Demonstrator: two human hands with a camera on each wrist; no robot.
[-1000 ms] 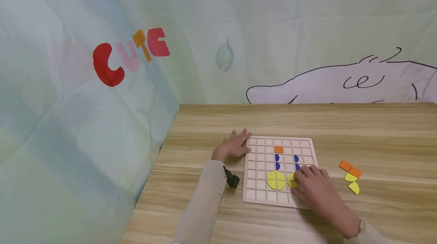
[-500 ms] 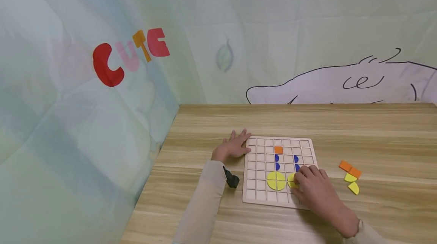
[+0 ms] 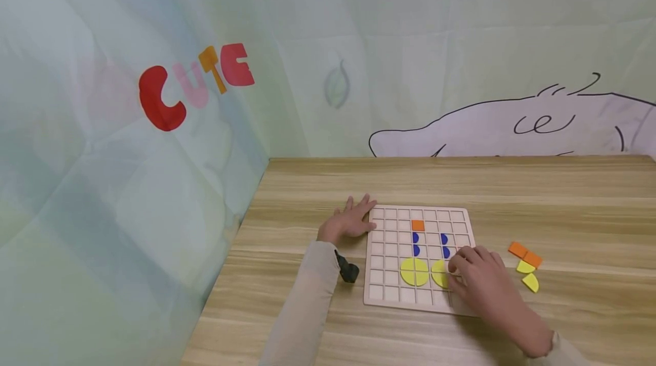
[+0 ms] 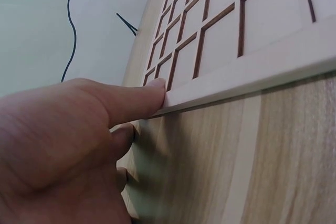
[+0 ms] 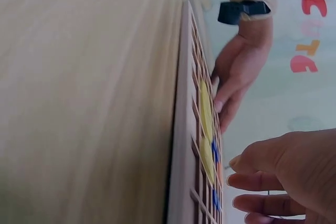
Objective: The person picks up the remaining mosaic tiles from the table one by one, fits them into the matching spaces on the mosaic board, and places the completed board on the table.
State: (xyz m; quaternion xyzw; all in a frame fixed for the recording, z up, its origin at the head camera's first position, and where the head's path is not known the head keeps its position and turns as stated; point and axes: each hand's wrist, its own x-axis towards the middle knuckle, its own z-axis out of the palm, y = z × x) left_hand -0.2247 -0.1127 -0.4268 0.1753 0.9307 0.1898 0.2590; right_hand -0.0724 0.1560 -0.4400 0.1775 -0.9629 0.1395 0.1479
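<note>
A pale wooden grid board [image 3: 376, 292] lies on the table. On it are a yellow disc [image 3: 408, 266] of quarter pieces, a second yellow shape [image 3: 439, 268] partly behind my right hand, two columns of blue half-round pieces [image 3: 415, 238] and an orange square [image 3: 417, 225]. My left hand [image 3: 349, 222] is spread at the board's left edge, its thumb [image 4: 142, 100] resting on the rim. Over the right part of the board hovers my right hand [image 3: 484, 283], fingers loosely bent. Thumb and fingers stand apart in the right wrist view, nothing showing between them.
Right of the board lie two loose orange squares [image 3: 517, 249] and two yellow quarter pieces [image 3: 531, 282]. A printed cloth [image 3: 328, 41] hangs behind the table and along its left side. My left wrist wears a black device [image 3: 348, 269].
My right hand has drawn slightly to the right, off the second yellow shape, and more of that shape and the lower blue piece shows. The left hand stays put.
</note>
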